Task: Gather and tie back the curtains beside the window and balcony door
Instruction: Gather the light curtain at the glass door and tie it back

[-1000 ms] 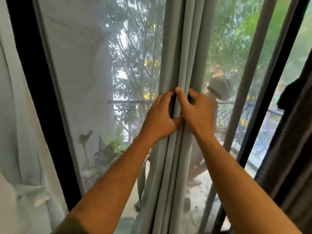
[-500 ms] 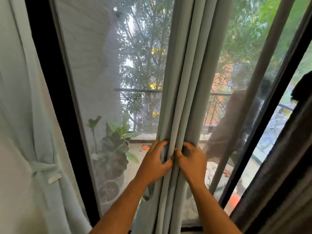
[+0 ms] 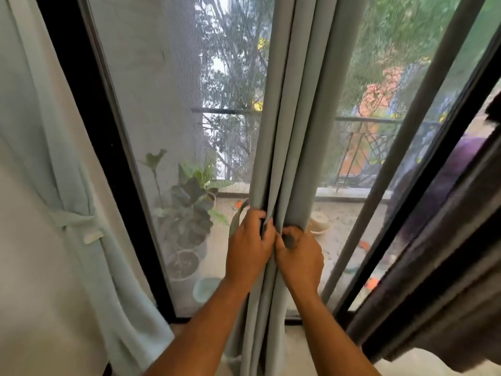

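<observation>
Done: pale green fabric curtain at far left (image 3: 54, 164), gathered and bound by its matching tie-back (image 3: 73, 221). In hand: grey-green pleated centre curtain (image 3: 292, 131), bunched before the mesh-screened balcony door (image 3: 162, 104), untied; left hand (image 3: 248, 248) and right hand (image 3: 299, 257) with fingers curled round its folds. Right: dark grey curtain (image 3: 433, 280), loose; no surface visible.

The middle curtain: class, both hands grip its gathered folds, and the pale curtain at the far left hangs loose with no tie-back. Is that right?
Not quite. The head view shows the pale curtain at the far left already cinched by a tie-back. The rest stands: the left hand and right hand both grip the middle curtain.
</observation>
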